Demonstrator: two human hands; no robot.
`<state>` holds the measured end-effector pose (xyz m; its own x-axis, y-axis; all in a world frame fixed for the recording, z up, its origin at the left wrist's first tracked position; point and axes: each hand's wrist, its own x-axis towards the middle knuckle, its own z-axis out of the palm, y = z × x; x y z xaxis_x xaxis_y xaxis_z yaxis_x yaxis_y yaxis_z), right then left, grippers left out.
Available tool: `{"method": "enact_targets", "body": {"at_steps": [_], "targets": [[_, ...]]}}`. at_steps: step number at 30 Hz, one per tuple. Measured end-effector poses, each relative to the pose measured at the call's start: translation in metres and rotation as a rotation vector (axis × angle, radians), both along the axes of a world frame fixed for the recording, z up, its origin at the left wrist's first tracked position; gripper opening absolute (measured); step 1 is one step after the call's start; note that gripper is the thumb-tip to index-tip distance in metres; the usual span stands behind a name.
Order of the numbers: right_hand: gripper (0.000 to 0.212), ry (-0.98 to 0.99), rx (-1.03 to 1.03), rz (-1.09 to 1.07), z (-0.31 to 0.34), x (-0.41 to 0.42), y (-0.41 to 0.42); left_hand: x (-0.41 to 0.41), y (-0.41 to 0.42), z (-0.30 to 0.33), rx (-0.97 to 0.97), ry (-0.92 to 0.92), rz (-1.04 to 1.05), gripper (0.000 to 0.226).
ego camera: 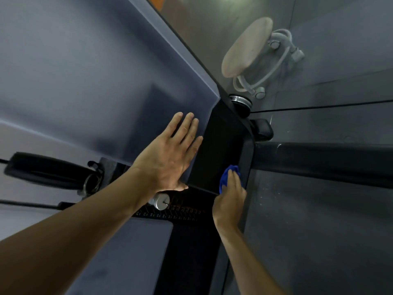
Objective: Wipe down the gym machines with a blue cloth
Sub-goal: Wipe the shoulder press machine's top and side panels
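A gym machine fills the view: a large grey panel [89,86] on the left and a black side face [221,145] running down the middle. My left hand [170,154] lies flat on the grey panel with straight, spread fingers, right at its edge. My right hand [230,196] grips a bunched blue cloth [227,174] and presses it against the lower part of the black face. Most of the cloth is hidden under my fingers.
A black weight stack with a silver selector pin [160,201] sits below my left hand. A black handle [46,171] hangs at the left. A round beige stool [246,46] on casters stands on the dark floor [319,231] at upper right. A black bar [323,160] extends right.
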<state>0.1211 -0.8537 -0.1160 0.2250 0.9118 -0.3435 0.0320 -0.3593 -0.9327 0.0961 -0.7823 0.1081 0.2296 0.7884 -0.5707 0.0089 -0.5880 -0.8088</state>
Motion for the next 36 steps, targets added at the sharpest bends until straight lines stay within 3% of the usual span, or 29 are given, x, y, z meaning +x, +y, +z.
{"method": "enact_targets", "body": {"at_steps": [5,9,14,18,21,24,25,29,31,33,36], "targets": [[0.059,0.234,0.118,-0.105,0.077,0.02,0.001,0.012,-0.005,0.029,0.051,-0.046,0.088,0.13],[0.054,0.219,0.353,-0.132,0.166,0.024,0.006,0.006,-0.014,0.097,0.157,-0.034,0.036,0.126],[0.061,0.093,0.545,-0.075,0.263,-0.004,-0.013,-0.005,-0.03,0.159,0.257,-0.106,-0.019,0.098],[0.071,-0.049,0.552,-0.057,0.213,-0.01,-0.011,-0.012,-0.035,0.176,0.241,-0.093,0.008,0.114],[0.07,0.082,0.195,0.037,0.137,0.001,-0.003,-0.021,-0.032,0.174,0.233,-0.101,-0.011,0.112],[0.055,0.103,-0.047,0.088,0.13,0.006,-0.001,-0.025,-0.03,0.174,0.221,-0.094,-0.027,0.111],[0.054,0.054,-0.003,0.083,0.148,0.002,0.001,-0.026,-0.029,0.173,0.219,-0.1,-0.032,0.112],[0.053,-0.069,0.52,-0.04,0.236,-0.021,-0.008,-0.022,-0.031,0.174,0.206,-0.153,0.011,0.113],[0.063,-0.084,0.667,-0.021,0.239,-0.018,-0.013,-0.018,-0.032,0.175,0.209,-0.168,0.03,0.113],[0.068,-0.116,0.64,-0.028,0.203,-0.012,-0.006,-0.014,-0.032,0.177,0.214,-0.152,0.048,0.114],[0.07,-0.03,0.267,0.031,0.157,0.002,0.013,-0.01,-0.027,0.182,0.238,-0.14,0.037,0.121]]}}
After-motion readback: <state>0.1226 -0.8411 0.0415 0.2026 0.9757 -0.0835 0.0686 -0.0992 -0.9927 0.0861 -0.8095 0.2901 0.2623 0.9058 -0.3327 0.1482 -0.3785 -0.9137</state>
